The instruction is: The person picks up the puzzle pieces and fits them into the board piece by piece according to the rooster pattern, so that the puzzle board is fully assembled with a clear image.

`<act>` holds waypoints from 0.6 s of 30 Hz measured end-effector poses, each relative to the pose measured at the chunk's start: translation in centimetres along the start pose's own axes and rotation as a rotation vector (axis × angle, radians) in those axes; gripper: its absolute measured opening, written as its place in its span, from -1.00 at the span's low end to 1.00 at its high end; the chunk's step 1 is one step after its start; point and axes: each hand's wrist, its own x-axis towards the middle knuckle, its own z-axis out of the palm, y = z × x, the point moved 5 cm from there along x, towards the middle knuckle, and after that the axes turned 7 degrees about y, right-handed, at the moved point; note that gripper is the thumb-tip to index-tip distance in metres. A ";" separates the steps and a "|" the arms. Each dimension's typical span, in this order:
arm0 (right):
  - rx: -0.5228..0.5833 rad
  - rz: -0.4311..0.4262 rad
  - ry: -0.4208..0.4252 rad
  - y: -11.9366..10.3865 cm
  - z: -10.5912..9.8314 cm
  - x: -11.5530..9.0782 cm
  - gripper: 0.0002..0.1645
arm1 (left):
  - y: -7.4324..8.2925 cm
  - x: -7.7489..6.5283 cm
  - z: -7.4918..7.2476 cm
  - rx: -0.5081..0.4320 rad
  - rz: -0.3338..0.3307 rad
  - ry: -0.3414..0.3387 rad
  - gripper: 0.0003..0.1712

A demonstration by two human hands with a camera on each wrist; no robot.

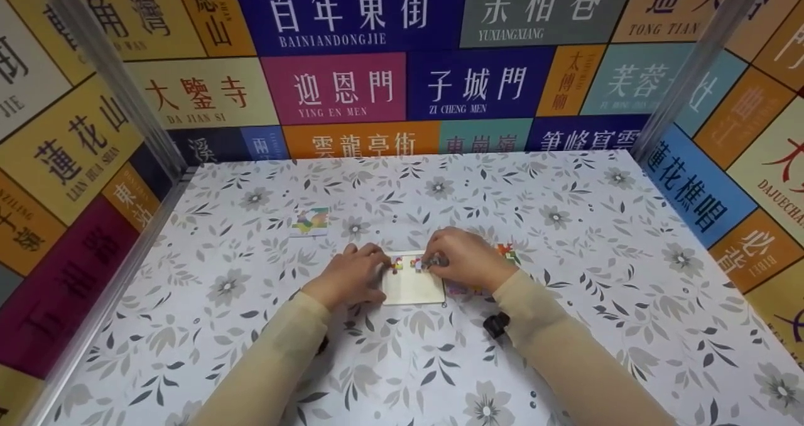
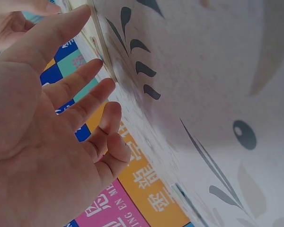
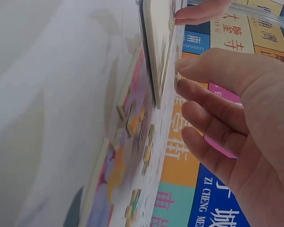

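1. Here, in the head view, two hands work at one pale board on one flower-patterned table (image 1: 440, 363). The board (image 1: 414, 289) lies flat, carrying two small coloured puzzle pieces (image 1: 397, 263), at about eleven and twelve o'clock on it. The left hand (image 1: 352, 278) is at the board's nine o'clock, thumb and forefinger at that edge; the right hand (image 1: 471, 256) reaches in from between two and three. Its fingers are bent close beside the twelve-o'clock piece; whether they pinch anything I cannot tell. Loose pieces (image 1: 505, 252) show partly behind that hand, towards half past two and half past three from the board. One picture card (image 1: 311, 220) lies well apart at ten o'clock. Two beige sleeves (image 1: 553, 325) cover the arms, and one wall of lettered signs (image 1: 342, 93) stands at twelve.

2. In the left wrist view, five left-hand digits show: thumb, forefinger and middle finger reach the board's edge at eleven o'clock, while two curl more loosely, gripping nothing. Part of the right hand appears at ten.

3. In the right wrist view, four right-hand digits show, thumb and forefinger tips nearly meeting. The board is at twelve; at least four loose pieces run from eleven round to six.
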 end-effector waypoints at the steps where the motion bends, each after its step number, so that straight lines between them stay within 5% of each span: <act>1: 0.002 -0.010 0.002 -0.1 0.1 0.1 -0.86 | 0.0 0.0 0.0 -0.001 0.007 0.010 -0.29; 18: -0.027 -0.086 0.013 -1.2 1.0 1.3 -0.84 | 0.0 0.0 -0.1 0.019 0.022 0.017 -0.29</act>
